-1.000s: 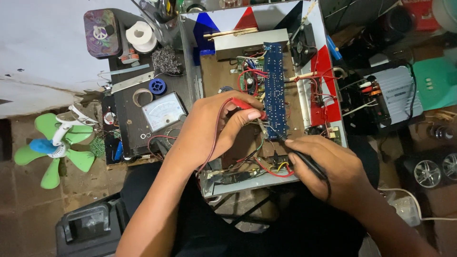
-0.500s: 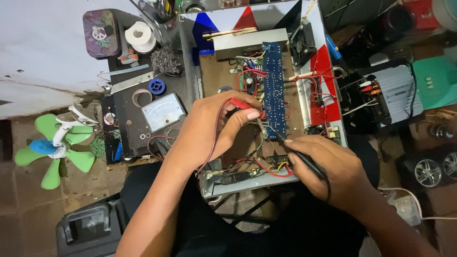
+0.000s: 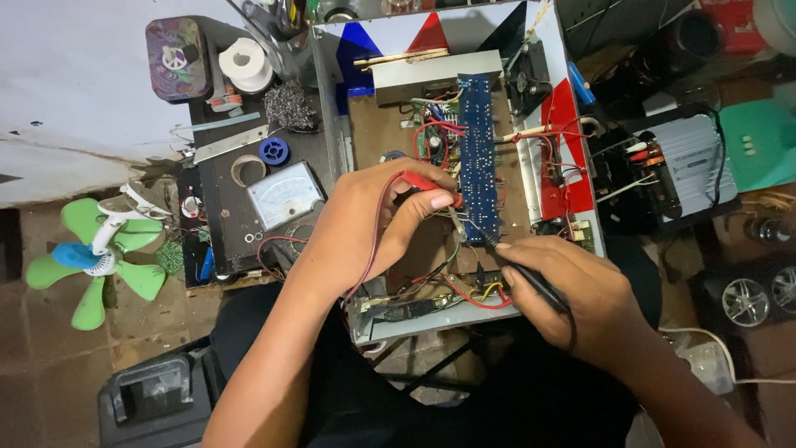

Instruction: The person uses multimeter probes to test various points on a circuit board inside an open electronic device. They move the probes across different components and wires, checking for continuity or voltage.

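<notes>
Clearly both hands pinch probes: left hand point(image 3: 373, 220) the red probe point(image 3: 424, 184), right hand point(image 3: 572, 294) the black probe point(image 3: 522, 270); a slipped tip on the blue circuit board point(image 3: 477, 149) could bridge neighbouring joints.

The left hand point(image 3: 365, 220) is pinching a red probe point(image 3: 423, 182) and the right hand point(image 3: 572, 294) a black probe point(image 3: 522, 270), both tips meeting the blue board point(image 3: 479, 158) inside the open chassis point(image 3: 332, 116)

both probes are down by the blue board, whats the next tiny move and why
Probably glance at the analog meter: the left hand holds the red probe and the right hand the black probe, both tips at the blue circuit board's lower end.
</notes>
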